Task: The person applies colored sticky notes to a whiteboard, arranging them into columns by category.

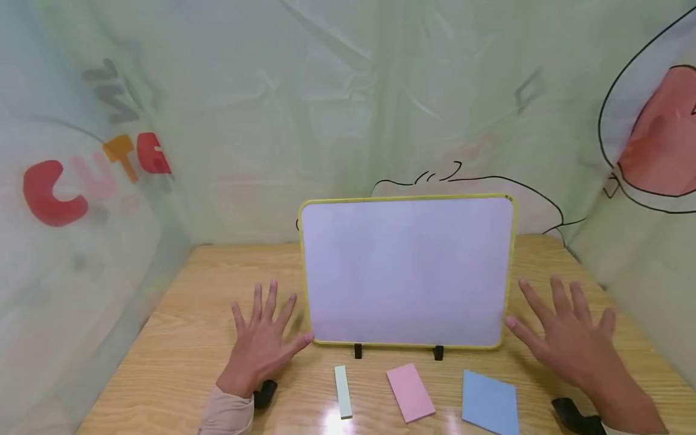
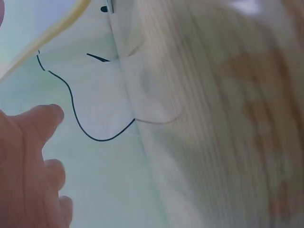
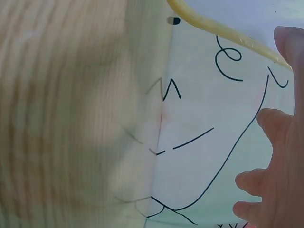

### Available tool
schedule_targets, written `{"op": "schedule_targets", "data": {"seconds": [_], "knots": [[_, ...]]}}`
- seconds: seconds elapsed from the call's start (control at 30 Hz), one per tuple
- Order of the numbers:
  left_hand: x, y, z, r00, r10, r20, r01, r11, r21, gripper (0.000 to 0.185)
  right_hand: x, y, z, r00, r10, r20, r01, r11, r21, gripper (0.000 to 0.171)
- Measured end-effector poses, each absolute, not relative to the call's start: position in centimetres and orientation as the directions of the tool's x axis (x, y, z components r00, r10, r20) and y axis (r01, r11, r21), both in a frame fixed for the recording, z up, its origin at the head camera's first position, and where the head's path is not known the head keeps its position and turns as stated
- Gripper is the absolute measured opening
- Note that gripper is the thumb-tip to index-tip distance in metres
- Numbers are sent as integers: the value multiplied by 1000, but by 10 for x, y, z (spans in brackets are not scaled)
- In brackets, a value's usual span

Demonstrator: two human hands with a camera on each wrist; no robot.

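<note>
On either side of the blank yellow-framed whiteboard (image 1: 406, 272) standing on the wooden table (image 1: 179, 338), the left hand (image 1: 263, 344) and right hand (image 1: 571, 341) hover with fingers spread, holding nothing, the green, pink and blue sticky notes (image 1: 410, 391) before it untouched.

We see a table (image 1: 179, 338) of pale wood with clear grain and a light sheen, glossy near the front edge. The whiteboard (image 1: 405, 272) has a smooth, matt white face and a yellow plastic-looking frame. Three sticky-note pads, green (image 1: 342, 391), pink (image 1: 410, 393) and blue (image 1: 489, 403), look like matt paper. The backdrop (image 1: 348, 109) is thin, creased, printed sheeting, slightly shiny.
</note>
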State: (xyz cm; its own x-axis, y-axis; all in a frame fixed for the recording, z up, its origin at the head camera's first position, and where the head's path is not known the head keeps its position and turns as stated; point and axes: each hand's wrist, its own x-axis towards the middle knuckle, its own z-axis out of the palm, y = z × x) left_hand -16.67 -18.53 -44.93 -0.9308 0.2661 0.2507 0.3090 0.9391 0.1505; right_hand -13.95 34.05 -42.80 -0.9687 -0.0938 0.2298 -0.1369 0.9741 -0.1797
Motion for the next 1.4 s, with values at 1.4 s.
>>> {"op": "schedule_targets", "data": {"seconds": [1.4], "knots": [[-149, -170, -440, -851, 241, 467, 345, 927, 150, 31, -126, 320, -430, -992, -129, -5, -122, 951, -285, 70]]}}
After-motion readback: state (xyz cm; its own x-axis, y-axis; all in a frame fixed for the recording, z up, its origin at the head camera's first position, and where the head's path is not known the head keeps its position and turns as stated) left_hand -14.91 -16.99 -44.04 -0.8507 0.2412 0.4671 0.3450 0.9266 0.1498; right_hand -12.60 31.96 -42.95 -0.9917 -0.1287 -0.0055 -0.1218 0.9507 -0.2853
